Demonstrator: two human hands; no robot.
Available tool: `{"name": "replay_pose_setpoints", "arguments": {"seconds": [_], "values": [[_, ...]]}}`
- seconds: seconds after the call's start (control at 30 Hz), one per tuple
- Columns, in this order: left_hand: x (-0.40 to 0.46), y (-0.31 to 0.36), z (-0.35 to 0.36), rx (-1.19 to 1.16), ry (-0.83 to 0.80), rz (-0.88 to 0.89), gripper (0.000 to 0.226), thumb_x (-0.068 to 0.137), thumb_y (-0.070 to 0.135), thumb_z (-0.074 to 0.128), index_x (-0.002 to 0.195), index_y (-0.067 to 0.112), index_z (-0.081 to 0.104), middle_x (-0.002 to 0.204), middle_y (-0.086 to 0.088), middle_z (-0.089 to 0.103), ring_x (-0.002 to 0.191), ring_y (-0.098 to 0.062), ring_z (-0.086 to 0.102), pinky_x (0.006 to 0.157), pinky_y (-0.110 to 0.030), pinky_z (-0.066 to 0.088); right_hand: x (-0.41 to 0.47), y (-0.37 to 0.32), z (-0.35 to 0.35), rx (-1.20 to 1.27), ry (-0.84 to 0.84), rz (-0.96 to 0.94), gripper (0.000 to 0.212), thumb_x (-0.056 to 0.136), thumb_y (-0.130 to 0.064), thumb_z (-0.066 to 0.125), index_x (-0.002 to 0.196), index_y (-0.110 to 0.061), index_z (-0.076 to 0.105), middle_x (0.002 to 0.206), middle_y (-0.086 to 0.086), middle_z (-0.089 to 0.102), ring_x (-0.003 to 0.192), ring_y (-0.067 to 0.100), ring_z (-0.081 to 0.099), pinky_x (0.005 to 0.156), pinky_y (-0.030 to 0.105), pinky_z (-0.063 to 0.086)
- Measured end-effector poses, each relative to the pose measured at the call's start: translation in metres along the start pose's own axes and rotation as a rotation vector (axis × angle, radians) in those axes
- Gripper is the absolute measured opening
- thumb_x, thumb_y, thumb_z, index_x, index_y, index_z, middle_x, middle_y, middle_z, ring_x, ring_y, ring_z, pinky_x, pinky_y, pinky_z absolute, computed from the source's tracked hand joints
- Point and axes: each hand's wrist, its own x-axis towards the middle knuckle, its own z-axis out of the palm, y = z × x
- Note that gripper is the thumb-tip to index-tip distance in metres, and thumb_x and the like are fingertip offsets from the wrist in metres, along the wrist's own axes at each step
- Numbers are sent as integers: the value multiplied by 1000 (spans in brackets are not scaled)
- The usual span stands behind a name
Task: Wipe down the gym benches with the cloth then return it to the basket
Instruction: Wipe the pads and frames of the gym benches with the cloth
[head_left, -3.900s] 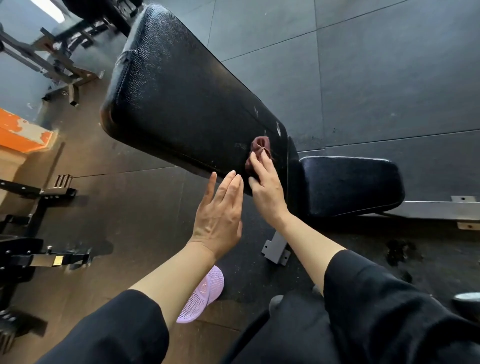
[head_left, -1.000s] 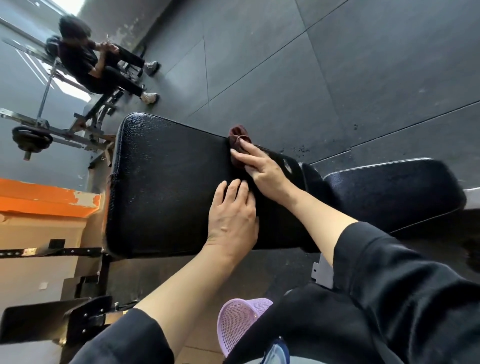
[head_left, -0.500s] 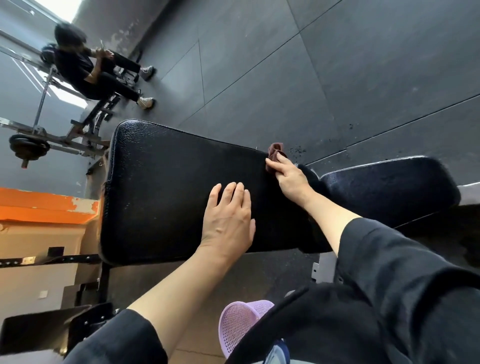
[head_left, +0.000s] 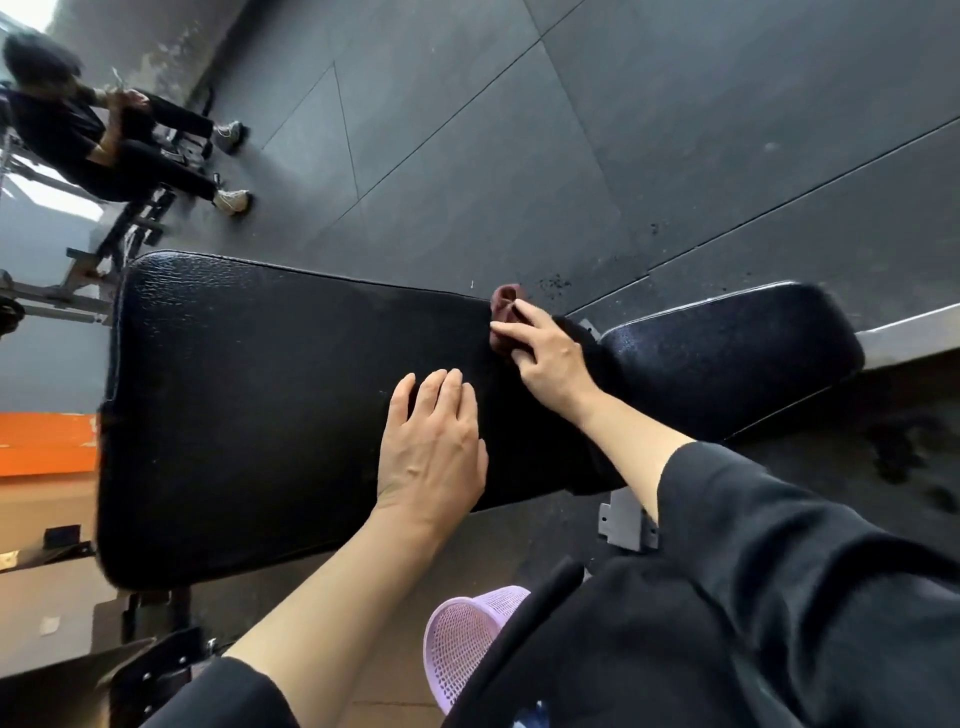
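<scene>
Maroon cloth (head_left: 505, 312) under right hand (head_left: 548, 358) | left hand (head_left: 434, 447) flat (bench (head_left: 260, 405))

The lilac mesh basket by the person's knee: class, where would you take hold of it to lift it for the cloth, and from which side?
Probably by the rim of the lilac mesh basket, coming from the left: it lies tilted with its mouth facing left, and that edge is bare, while the dark clothing covers its right side. The left hand, flat on the backrest pad, is nearest; the right hand holds the cloth.
</scene>
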Motion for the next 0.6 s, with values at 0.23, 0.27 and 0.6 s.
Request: {"name": "replay_pose_setpoints", "arguments": {"seconds": [0.23, 0.27, 0.6], "values": [[-1, 6, 2, -9, -34, 13, 57, 76, 31, 69, 125, 3, 61, 131, -13, 59, 124, -27, 52, 111, -46, 26, 18, 22, -3, 141, -55, 154, 47, 94, 1, 46, 135, -19, 57, 158, 7, 27, 145, 20, 27, 109, 10, 12], [-2, 7, 2, -11, -34, 11, 58, 75, 32, 69, 125, 3, 61, 131, -13, 59, 124, -27, 52, 111, -46, 26, 20, 24, -2, 122, -32, 197, 47, 94, -1, 46, 135, -21, 57, 158, 6, 28, 144, 21, 28, 112, 15, 14], [-2, 9, 6, -11, -17, 19, 57, 76, 29, 68, 125, 1, 60, 130, -15, 59, 124, -28, 52, 112, -47, 27, 26, 2, 9, 136, -50, 26, 49, 93, 3, 44, 134, -22, 58, 158, 5, 29, 145, 19, 28, 117, 23, 17]]}}
